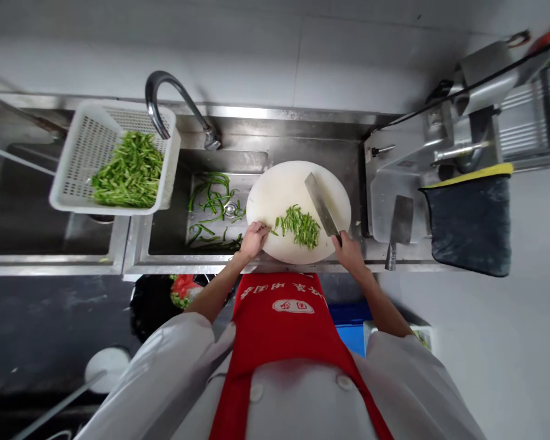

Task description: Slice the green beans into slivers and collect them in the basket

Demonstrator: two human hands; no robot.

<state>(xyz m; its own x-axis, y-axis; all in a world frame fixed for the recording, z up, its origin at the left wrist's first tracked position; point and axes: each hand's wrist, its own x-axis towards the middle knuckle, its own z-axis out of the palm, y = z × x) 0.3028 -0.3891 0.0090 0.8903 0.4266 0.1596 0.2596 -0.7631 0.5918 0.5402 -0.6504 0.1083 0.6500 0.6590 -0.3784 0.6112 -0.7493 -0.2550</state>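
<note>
A round white cutting board (284, 183) lies over the right side of a steel sink. A pile of cut green vegetable strips (299, 225) sits on its near half. My left hand (254, 238) is at the board's left edge, fingers closed in a pinch on a thin green strip. My right hand (348, 249) is wrapped round the handle of a cleaver (321, 205), whose blade lies angled over the board just right of the pile.
A white perforated basket (87, 153) of cut greens rests across the left basin. Long green strips (213, 211) lie in the sink under a curved faucet (174, 104). A second cleaver (398, 229) and a metal slicing machine (444, 140) stand at right. A bin (158, 299) is below.
</note>
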